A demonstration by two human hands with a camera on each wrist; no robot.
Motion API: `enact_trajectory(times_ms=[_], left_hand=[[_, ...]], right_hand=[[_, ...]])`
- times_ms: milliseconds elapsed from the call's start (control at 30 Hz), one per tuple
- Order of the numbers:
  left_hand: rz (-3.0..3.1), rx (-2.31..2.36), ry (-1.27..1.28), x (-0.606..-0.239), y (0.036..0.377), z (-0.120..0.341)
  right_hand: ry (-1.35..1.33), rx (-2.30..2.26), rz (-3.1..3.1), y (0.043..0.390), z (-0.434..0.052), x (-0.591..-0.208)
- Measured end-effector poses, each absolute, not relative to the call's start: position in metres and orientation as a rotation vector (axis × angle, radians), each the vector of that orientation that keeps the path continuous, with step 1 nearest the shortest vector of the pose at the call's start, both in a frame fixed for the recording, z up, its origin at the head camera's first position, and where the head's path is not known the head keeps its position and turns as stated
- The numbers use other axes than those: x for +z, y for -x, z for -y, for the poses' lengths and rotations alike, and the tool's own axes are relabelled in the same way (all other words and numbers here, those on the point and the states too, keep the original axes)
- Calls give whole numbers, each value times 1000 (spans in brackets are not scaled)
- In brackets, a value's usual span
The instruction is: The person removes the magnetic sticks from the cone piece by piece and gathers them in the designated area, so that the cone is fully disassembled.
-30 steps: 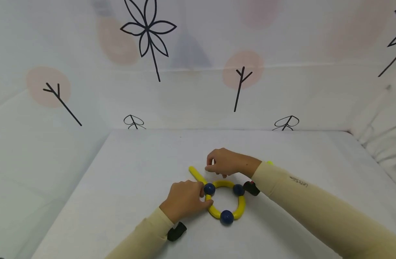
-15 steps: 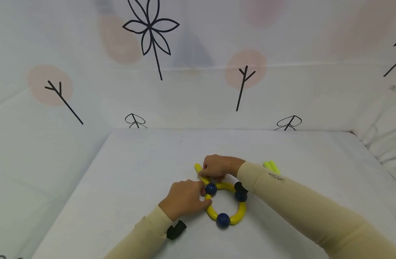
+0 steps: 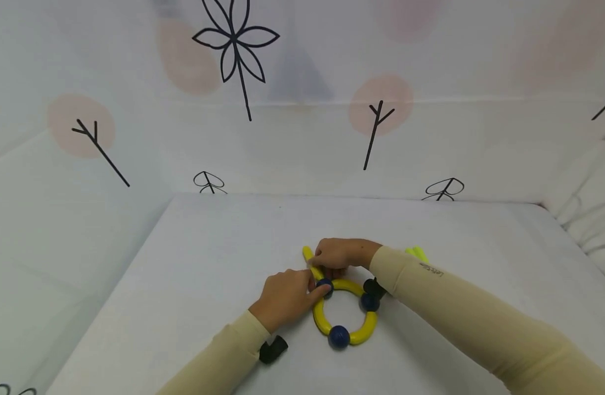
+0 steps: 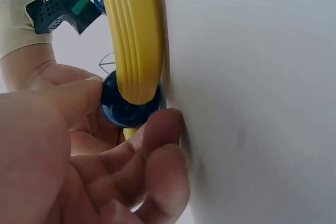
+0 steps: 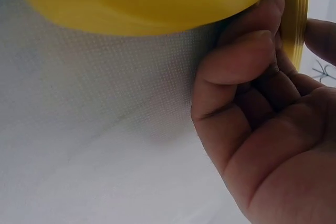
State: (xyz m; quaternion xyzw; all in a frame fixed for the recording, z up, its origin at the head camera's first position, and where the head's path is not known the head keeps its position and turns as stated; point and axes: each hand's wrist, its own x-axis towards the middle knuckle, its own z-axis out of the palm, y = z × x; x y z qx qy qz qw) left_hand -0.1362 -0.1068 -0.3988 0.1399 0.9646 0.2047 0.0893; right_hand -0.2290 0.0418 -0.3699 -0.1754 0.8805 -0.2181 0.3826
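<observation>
A ring (image 3: pixel 349 336) of curved yellow pieces joined by three dark blue balls lies on the white table. My left hand (image 3: pixel 313 289) pinches the ring's upper-left blue ball (image 3: pixel 325 285) between thumb and fingers; the left wrist view shows that ball (image 4: pixel 126 109) against a yellow curved piece (image 4: pixel 134 40). Just behind it my right hand (image 3: pixel 323 264) grips a straight yellow stick (image 3: pixel 308 255) that slants up and left from the ball. In the right wrist view the fingers (image 5: pixel 236 77) curl beside the stick (image 5: pixel 293 19). The stick's lower end is hidden by both hands.
Two yellow-green sticks (image 3: pixel 416 253) lie behind my right sleeve. White table (image 3: pixel 208 247) stretches to the left and far side. Patterned white cloth walls (image 3: pixel 302 137) close off the back and both sides.
My right hand has come down and left onto the yellow stick and now grips it at the ball. My left hand has shifted up slightly, still at the same ball.
</observation>
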Motion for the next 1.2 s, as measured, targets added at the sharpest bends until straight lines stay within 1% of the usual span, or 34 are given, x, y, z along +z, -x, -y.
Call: enact_trajectory(times_ms=[367,600,867,1000,1200], left_hand=[[-2919,647,-411,-400,139,102],[-2940,666,-473,-402,139,99],[-2936,638,-476,-399,136,98],[-2941,631,-474,-398,135,97],[-2950,598,-444,-398,134,95]], right_hand=[[423,-615,-2253,231,-50,-372],[397,-672,-2254,230,-55,-370],[412,-678,-2261,227,-57,-369],[425,-694,-2274,228,-61,-364],[427,-787,-2408,241,-76,-347]])
